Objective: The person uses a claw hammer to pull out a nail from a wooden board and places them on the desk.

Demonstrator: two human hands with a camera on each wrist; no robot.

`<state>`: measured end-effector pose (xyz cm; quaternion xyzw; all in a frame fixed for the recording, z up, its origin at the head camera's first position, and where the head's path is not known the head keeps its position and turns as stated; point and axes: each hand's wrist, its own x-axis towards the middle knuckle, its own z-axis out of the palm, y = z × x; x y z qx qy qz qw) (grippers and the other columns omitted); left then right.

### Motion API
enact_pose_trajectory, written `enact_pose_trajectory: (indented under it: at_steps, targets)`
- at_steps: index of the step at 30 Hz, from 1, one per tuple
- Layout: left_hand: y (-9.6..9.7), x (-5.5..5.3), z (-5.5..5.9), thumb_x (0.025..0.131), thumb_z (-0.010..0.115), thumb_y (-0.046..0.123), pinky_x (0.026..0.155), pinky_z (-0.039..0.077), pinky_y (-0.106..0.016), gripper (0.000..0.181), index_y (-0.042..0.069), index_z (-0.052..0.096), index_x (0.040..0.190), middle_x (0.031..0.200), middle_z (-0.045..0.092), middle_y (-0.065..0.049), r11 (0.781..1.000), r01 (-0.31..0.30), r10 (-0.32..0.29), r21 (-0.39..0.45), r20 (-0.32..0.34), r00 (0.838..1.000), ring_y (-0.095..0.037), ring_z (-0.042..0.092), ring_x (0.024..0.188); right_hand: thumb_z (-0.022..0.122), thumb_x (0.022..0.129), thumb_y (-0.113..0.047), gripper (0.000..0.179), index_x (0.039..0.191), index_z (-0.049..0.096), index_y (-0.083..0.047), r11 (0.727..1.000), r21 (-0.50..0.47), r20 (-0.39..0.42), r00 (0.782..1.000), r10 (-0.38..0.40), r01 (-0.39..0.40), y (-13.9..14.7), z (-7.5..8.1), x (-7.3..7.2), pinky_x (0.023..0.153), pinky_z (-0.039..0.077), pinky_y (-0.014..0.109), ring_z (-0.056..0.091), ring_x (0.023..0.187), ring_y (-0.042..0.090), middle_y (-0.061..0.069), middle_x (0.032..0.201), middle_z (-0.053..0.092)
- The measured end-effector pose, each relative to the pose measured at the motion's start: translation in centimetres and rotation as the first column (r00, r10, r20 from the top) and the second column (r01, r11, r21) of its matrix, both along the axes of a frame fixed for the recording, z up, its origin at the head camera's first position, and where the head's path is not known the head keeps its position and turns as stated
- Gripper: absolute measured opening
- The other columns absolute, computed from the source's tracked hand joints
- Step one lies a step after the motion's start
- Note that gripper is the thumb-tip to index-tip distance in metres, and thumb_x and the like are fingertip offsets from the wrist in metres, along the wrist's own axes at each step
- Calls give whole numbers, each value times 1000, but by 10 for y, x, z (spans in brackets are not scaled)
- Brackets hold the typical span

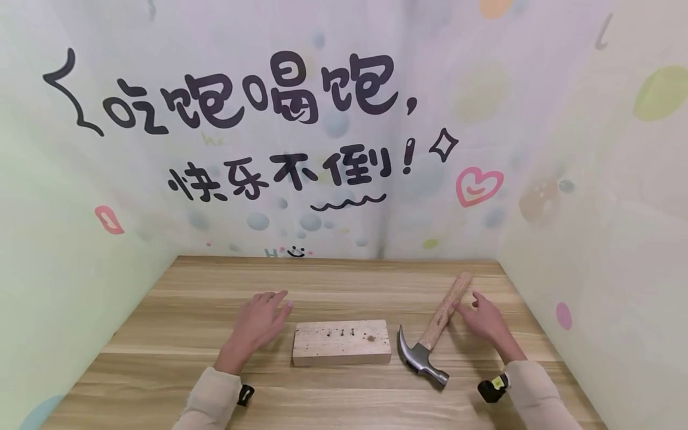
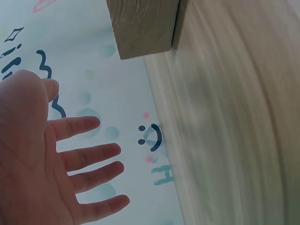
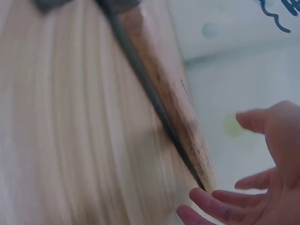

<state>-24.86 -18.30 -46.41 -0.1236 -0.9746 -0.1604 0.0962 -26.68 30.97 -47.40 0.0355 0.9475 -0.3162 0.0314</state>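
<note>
A pale wooden block (image 1: 333, 352) lies flat in the middle of the table, with a few small nails (image 1: 342, 332) standing up from its top. Just left of it is my left hand (image 1: 260, 321), holding nothing; in the left wrist view its fingers (image 2: 93, 153) are spread and apart from the block's end (image 2: 145, 33). A claw hammer (image 1: 442, 316) rests to the right of the block, its steel head toward me and its wooden handle angled away. Beside that handle (image 3: 164, 84) hovers my right hand (image 1: 484, 319), its fingers loosely bent and not gripped round it.
The wood-grained table (image 1: 215, 280) meets a printed back wall (image 1: 344, 233) with large black characters. Pale side walls (image 1: 618, 269) stand along its left and right edges. Black camera straps (image 1: 491, 389) sit at both sleeve cuffs.
</note>
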Motion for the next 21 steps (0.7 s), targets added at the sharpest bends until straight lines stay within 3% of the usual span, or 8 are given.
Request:
enact_pose_trajectory:
  at_steps: [3,5,9,15,18,21]
  targets:
    - [4,-1,-2,106,40,41,101,38,-63,51,7,52,141,138,55,-23,1000,5,-5,10,16,1000,-45,50,127,47,102,-41,81,149,14,16,983,-161,81,994,-70,83,-4,1,-4,81,56,46,66,96,38,41,131,48]
    - [7,-1,-4,106,38,43,103,37,-64,52,7,52,142,139,54,-24,1000,5,-6,19,32,999,-45,49,128,49,101,-38,81,150,13,16,949,-282,135,985,-103,138,-6,1,-6,72,58,39,69,82,26,38,124,53]
    - [11,1,-5,107,36,43,102,38,-64,52,7,53,141,137,55,-24,999,9,-11,31,54,998,-46,50,127,49,102,-34,79,148,13,18,859,-458,224,965,-136,228,-10,-3,-10,73,59,37,67,81,20,33,118,53]
    - [16,2,-6,106,39,40,101,40,-63,49,6,55,138,132,60,-24,999,14,-17,51,65,998,-45,54,123,54,99,-34,73,141,26,19,752,-575,280,941,-189,322,-12,-14,-13,71,59,34,66,75,18,18,101,57]
    - [17,3,-7,106,39,41,100,41,-61,49,6,56,137,132,61,-23,999,10,-13,43,66,998,-44,55,122,60,96,-36,58,123,46,14,737,-578,277,934,-226,350,-15,-20,-16,63,57,29,64,65,13,9,84,62]
    - [19,4,-9,106,38,41,100,42,-60,50,5,58,135,131,62,-22,999,21,-23,46,59,998,-44,56,122,68,91,-40,43,90,61,3,765,-532,244,931,-271,363,-18,-23,-21,54,51,26,57,55,9,0,65,59]
